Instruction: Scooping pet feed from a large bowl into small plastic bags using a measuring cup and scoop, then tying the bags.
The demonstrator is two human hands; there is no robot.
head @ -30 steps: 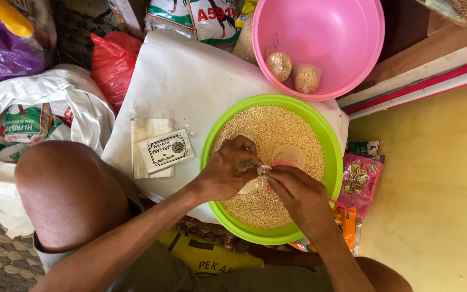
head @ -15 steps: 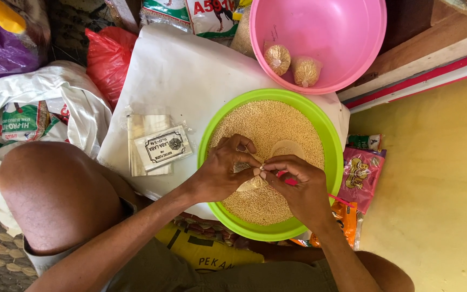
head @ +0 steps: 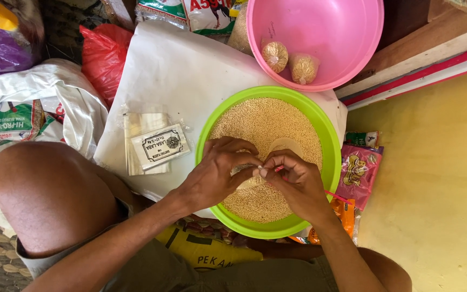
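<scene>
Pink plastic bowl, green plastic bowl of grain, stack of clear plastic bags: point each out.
Pink plastic bowl [head: 347, 32], head view, bare inner wall.
Green plastic bowl of grain [head: 328, 135], head view, right rim.
Stack of clear plastic bags [head: 142, 123], head view, upper part.

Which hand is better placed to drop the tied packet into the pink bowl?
Right, probably. The right hand sits on the side nearer the pink bowl, pinching the small packet over the green bowl. The left hand would have to cross over it.

My arms are bare from elbow to wrist, no sleeves, no watch, no rings on my hands. My left hand [head: 217, 176] and right hand [head: 297, 184] show short nails. Near the green bowl [head: 320, 121], my bare left knee [head: 49, 194] pokes out of olive-grey shorts [head: 152, 270]; right knee bare too.
</scene>
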